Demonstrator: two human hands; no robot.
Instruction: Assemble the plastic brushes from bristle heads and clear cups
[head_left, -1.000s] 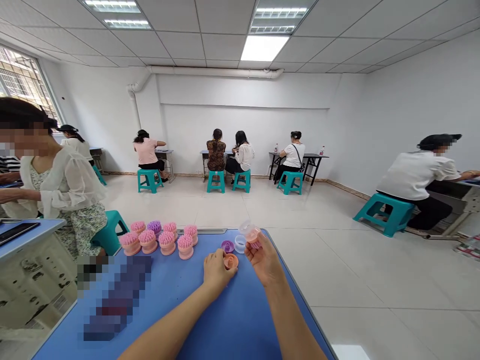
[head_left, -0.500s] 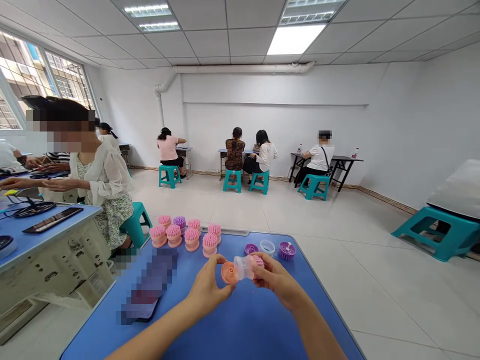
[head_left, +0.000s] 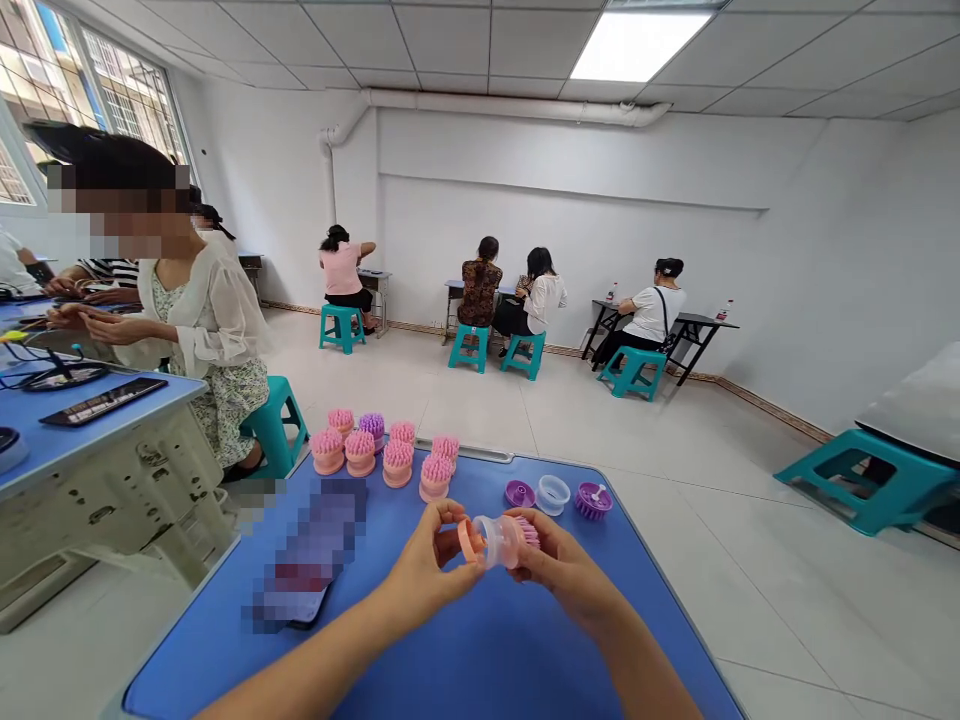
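8 assembled pink-and-purple bristle brushes (head_left: 380, 450) stand done on the blue table (head_left: 525, 670). A purple bristle disc (head_left: 593, 500), clear ring (head_left: 553, 495) and purple cap (head_left: 520, 494) lie loose. The left hand (head_left: 431, 550) and right hand (head_left: 562, 570), both curled closed, grip a half-built brush (head_left: 495, 540) above the table.

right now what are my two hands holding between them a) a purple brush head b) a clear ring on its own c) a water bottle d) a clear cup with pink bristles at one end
d, the left hand and right hand hold a clear cup with pink bristles at its far end.
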